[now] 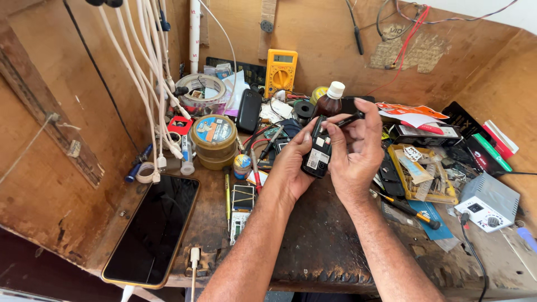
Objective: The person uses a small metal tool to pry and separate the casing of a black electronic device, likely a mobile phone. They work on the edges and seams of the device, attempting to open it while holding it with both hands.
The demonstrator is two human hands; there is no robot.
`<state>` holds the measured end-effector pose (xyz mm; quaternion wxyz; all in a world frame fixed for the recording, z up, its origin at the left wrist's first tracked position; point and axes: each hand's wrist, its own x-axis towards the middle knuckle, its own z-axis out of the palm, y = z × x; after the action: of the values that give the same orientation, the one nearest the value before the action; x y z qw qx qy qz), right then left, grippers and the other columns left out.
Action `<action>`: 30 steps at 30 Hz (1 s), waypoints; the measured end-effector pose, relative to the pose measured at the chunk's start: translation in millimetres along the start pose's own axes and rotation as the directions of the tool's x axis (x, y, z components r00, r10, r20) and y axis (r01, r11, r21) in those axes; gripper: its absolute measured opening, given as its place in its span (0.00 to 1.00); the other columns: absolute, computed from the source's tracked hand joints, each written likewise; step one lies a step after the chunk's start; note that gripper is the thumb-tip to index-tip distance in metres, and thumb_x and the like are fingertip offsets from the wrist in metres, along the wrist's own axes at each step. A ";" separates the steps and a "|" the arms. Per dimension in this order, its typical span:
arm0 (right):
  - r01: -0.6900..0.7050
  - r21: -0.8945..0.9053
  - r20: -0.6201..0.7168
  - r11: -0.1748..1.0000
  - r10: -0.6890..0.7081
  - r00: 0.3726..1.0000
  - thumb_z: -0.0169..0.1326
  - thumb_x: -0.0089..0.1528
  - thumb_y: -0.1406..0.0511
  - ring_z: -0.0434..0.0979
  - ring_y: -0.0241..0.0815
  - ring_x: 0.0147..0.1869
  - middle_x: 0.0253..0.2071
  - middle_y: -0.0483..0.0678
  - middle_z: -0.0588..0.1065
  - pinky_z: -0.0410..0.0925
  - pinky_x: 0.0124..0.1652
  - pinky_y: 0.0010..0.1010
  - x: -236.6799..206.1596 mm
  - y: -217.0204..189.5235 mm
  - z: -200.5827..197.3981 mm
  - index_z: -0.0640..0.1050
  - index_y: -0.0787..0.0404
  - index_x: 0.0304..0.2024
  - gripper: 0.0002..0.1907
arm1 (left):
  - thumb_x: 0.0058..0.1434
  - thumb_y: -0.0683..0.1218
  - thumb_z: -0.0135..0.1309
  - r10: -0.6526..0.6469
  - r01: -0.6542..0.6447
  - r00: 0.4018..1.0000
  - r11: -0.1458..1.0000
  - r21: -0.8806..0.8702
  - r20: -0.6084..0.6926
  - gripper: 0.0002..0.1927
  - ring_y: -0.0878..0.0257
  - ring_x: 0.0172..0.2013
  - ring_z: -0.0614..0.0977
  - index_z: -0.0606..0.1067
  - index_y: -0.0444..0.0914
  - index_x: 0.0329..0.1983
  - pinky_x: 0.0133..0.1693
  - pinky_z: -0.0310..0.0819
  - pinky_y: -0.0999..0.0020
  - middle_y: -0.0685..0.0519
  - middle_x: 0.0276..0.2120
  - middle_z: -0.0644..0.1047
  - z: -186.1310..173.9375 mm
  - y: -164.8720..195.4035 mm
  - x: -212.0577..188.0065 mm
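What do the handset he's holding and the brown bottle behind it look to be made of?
Handset, in the left hand: apparently black matte plastic, with pale stickers on its opened back. Brown bottle: translucent amber, either glass or plastic, with a white ribbed cap that looks plastic.

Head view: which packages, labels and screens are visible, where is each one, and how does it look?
Small black phone: open back with white labels, held in the left hand; right hand holds a thin black tool.
Smartphone: lower left, flat, dark screen, gold edge.
Multimeter: against back wall, yellow, small grey screen.
Round tub: left of hands, blue-labelled lid.
Brown bottle: behind hands, white cap.
Grey box: right, white front panel.
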<state>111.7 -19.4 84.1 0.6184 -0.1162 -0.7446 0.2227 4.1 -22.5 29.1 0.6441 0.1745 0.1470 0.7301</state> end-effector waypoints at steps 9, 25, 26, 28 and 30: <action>-0.062 -0.097 -0.102 0.993 0.052 0.993 0.62 0.68 0.80 0.70 0.30 0.40 0.39 0.47 0.69 0.68 0.40 0.23 4.6 6.3 1.7 0.64 0.64 0.70 0.32 | 0.77 0.43 0.32 0.046 -0.047 0.997 0.999 0.015 0.068 0.23 0.62 0.53 0.80 0.66 0.42 0.73 0.56 0.76 0.61 0.51 0.59 0.76 2.2 -3.8 -1.1; -0.018 -0.042 -0.058 0.999 0.016 0.998 0.61 0.69 0.79 0.71 0.31 0.44 0.44 0.46 0.69 0.70 0.45 0.21 5.0 4.0 -1.6 0.64 0.65 0.70 0.30 | 0.76 0.48 0.32 0.001 -0.003 1.000 0.996 0.094 0.017 0.23 0.63 0.44 0.80 0.66 0.48 0.72 0.40 0.79 0.57 0.54 0.53 0.77 0.7 -2.2 -2.7; -0.020 -0.070 -0.055 0.997 0.016 0.998 0.61 0.68 0.79 0.71 0.30 0.42 0.41 0.45 0.69 0.69 0.43 0.21 4.8 4.8 -1.4 0.64 0.65 0.69 0.30 | 0.76 0.47 0.32 0.003 -0.004 1.000 0.997 0.073 0.019 0.23 0.63 0.45 0.80 0.67 0.47 0.72 0.43 0.80 0.57 0.53 0.54 0.77 0.3 -2.8 -1.6; -0.023 -0.085 -0.050 0.996 0.019 0.999 0.61 0.68 0.79 0.71 0.29 0.40 0.38 0.44 0.69 0.69 0.43 0.21 3.3 6.2 -1.1 0.64 0.65 0.70 0.30 | 0.77 0.45 0.32 0.014 -0.015 0.999 0.999 0.031 0.042 0.23 0.62 0.49 0.81 0.67 0.45 0.72 0.48 0.79 0.58 0.52 0.56 0.77 -1.0 -5.2 -0.1; -0.020 -0.057 -0.049 0.998 0.017 0.999 0.60 0.69 0.79 0.70 0.29 0.39 0.40 0.45 0.69 0.68 0.44 0.22 2.5 8.1 0.8 0.64 0.65 0.71 0.30 | 0.78 0.44 0.32 0.034 -0.033 0.996 0.999 -0.005 0.087 0.23 0.61 0.52 0.81 0.67 0.42 0.73 0.54 0.78 0.60 0.50 0.58 0.77 -2.1 -6.7 1.6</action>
<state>109.6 -11.3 82.4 0.6306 -0.1462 -0.7344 0.2042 8.9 -20.0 24.3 0.6379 0.2073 0.1147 0.7328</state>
